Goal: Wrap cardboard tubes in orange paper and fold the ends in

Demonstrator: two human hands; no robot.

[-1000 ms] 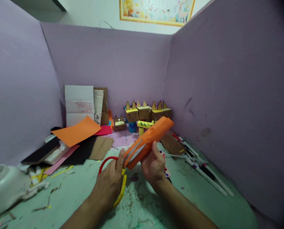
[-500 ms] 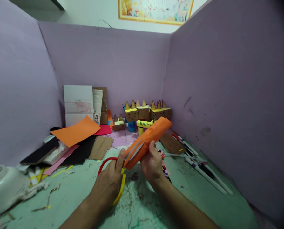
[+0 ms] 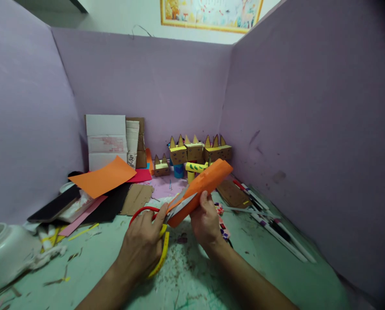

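My left hand (image 3: 144,239) is closed on a pair of scissors (image 3: 163,254) with red and yellow handles. Their blades are parted, and the orange paper lies between them. My right hand (image 3: 206,221) grips this orange paper (image 3: 208,183), which is folded or rolled into a long flat shape and slants up to the right. My right thumb lies along its near edge. Behind the paper stands a yellow tube figure (image 3: 195,167) with green marks, partly covered by it.
Cardboard boxes with pointed ears (image 3: 178,154) line the back. Orange sheet (image 3: 104,176), black paper and cardboard pieces (image 3: 137,199) lie left, near a white pot (image 3: 8,258). Markers (image 3: 276,237) lie along the right wall. Scraps litter the green tabletop (image 3: 108,267).
The scissors have drawn slightly back to the left and their blades have spread wider. My left hand moved with them. The orange paper and right hand have barely shifted.
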